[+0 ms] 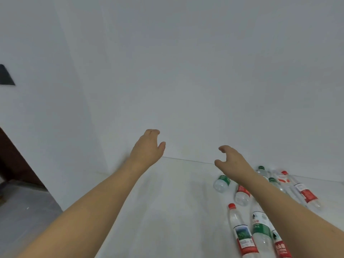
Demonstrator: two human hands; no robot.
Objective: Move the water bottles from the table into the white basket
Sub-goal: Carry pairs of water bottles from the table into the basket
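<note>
fingers curl loosely on my left hand (148, 146) and right hand (232, 161), both empty above the table (167, 202); water bottles (242, 229) lie scattered under my right arm.

The table (167, 202) lies bare at centre and left — bottles (260, 220) crowd its right side, under the right forearm.

We face a plain white wall (186, 71) that fills most of the view. At the left edge we see a dark panel (6, 75) on it, a brown door (16, 164) lower down, and a grey floor (24, 207) beneath.
</note>
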